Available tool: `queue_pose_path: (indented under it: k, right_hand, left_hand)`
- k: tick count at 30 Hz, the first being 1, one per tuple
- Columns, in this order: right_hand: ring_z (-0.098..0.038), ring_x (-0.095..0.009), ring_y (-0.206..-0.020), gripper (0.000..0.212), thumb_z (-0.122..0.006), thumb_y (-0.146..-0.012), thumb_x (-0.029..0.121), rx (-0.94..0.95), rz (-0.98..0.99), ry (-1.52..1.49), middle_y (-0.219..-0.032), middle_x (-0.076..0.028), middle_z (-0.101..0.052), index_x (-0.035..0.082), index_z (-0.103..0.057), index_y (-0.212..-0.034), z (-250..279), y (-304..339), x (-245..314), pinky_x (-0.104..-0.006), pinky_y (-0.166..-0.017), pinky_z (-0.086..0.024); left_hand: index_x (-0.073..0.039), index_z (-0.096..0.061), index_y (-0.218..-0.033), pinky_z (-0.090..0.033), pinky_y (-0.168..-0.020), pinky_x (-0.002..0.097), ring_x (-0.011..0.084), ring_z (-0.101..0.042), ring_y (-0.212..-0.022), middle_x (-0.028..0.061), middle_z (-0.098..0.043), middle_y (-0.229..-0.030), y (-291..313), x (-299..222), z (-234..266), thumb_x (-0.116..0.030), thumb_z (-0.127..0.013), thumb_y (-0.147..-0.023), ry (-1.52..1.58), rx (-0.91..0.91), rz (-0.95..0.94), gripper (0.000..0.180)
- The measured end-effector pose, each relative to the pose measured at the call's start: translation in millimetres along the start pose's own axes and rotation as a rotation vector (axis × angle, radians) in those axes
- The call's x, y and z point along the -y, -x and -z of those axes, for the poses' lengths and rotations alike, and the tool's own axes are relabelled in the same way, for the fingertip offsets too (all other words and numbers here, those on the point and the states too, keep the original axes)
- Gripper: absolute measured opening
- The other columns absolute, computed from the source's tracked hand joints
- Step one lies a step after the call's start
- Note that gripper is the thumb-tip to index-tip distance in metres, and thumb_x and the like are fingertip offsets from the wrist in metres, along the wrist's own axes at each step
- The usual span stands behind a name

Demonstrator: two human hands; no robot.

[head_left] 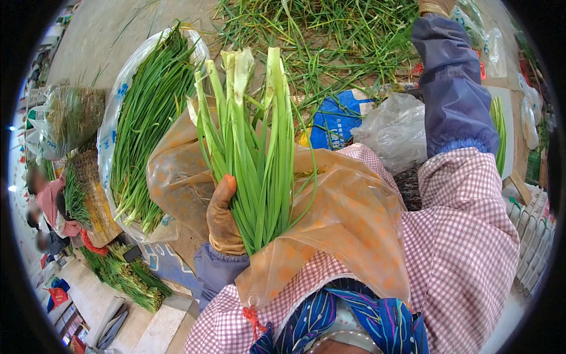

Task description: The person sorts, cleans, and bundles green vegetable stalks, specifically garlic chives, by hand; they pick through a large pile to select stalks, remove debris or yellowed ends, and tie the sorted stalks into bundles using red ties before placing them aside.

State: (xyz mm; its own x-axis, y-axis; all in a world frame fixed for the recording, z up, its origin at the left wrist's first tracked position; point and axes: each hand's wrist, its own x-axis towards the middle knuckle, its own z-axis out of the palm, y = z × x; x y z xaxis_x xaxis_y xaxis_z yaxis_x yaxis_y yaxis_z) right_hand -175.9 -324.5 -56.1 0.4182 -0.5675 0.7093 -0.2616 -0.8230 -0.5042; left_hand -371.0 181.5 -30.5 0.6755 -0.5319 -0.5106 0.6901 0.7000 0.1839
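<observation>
My left hand (224, 218), in a worn brown glove, is closed around a bunch of garlic chives (259, 159). Its thumb lies across the near side; the other fingers are hidden behind the leaves. Pale, broad stalk ends point away from me, and the green leaves hang down over the plastic apron (348, 212) on my lap. My right arm reaches far forward to the upper right. Only part of my right hand (436, 6) shows at the top edge, beside the loose chives (330, 41); its fingers are out of sight.
On the left, a plastic-lined round container (105, 138) holds many chives (150, 124). A blue printed sack (336, 121) and a crumpled clear bag (394, 127) lie ahead. More bundles (127, 271) are at the lower left, near people (56, 203). A wire rack (533, 242) stands right.
</observation>
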Motion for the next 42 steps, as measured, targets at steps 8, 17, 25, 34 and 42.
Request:
queue_pose_path:
  k: [8,17,25,34,42]
  right_hand:
    - [-0.055,-0.009,-0.056,0.025,-0.063,-0.086,0.021,1.315,-0.404,-0.995,-0.076,-0.001,-0.066,0.011,-0.066,-0.109,41,175,142,-0.0220,-0.049,-0.045]
    - [-0.041,-0.004,-0.047,0.020,-0.064,-0.086,0.027,1.048,-0.430,-0.956,-0.073,0.001,-0.065,0.007,-0.066,-0.089,72,193,151,-0.0218,-0.042,-0.034]
    - [-0.059,-0.016,-0.075,0.023,-0.067,-0.083,0.023,1.141,-0.295,-1.075,-0.080,-0.008,-0.065,0.001,-0.066,-0.091,79,205,171,-0.0293,-0.071,-0.049]
    - [-0.040,-0.003,-0.044,0.026,-0.065,-0.085,0.033,1.463,-0.809,-1.059,-0.057,0.005,-0.049,0.013,-0.066,-0.101,85,181,153,-0.0201,-0.038,-0.028]
    - [-0.050,-0.008,-0.054,0.017,-0.059,-0.088,0.027,0.870,-0.451,-1.138,-0.069,0.002,-0.060,0.012,-0.064,-0.080,55,180,148,-0.0219,-0.048,-0.040]
  left_hand:
    - [-0.003,-0.049,-0.125,-0.050,-0.089,0.0450,0.0299,-0.060,-0.103,0.0150,-0.059,-0.117,-3,-7,18,-0.024,-0.054,-0.088,-0.046,-0.055,0.017,0.043]
    - [-0.004,-0.050,-0.124,-0.050,-0.088,0.0451,0.0298,-0.061,-0.100,0.0139,-0.060,-0.116,-1,-6,16,-0.029,-0.056,-0.087,-0.156,-0.058,-0.030,0.045]
    - [-0.004,-0.049,-0.125,-0.049,-0.089,0.0464,0.0307,-0.060,-0.101,0.0146,-0.059,-0.117,-3,-5,16,-0.031,-0.056,-0.087,-0.134,-0.054,0.023,0.047]
    - [-0.002,-0.047,-0.127,-0.047,-0.093,0.0457,0.0315,-0.058,-0.105,0.0157,-0.058,-0.118,-2,-6,22,-0.027,-0.054,-0.089,-0.067,-0.029,0.021,0.046]
    - [-0.003,-0.049,-0.126,-0.049,-0.091,0.0448,0.0293,-0.060,-0.103,0.0167,-0.059,-0.116,-2,1,5,-0.031,-0.055,-0.087,-0.095,-0.087,0.007,0.048]
